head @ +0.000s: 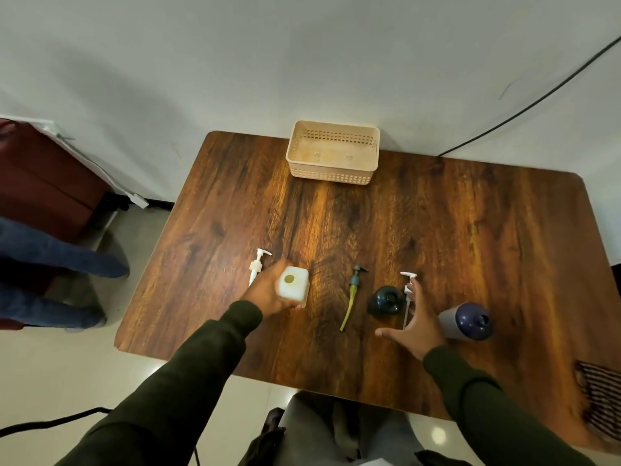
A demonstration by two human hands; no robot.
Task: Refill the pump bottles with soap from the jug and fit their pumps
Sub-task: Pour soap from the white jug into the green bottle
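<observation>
My left hand (268, 292) grips the square white plastic bottle (293, 285); my right hand (415, 326), fingers spread, hovers between the dark round bottle (385, 300) and grey, navy-topped bottle (465, 321).

My left sleeve (188, 375) and right sleeve (487, 401) are long, of one dark olive-green cloth, soft and slightly creased, each ending in a snug cuff at the wrist. My left hand (268, 290) and right hand (415, 326) are bare: no gloves, rings or watch show. Below, between the sleeves, my lap (346, 428) is covered in light grey trousers with loose folds. A darker piece of cloth lies at the trousers' left edge; what it is cannot be told.
</observation>
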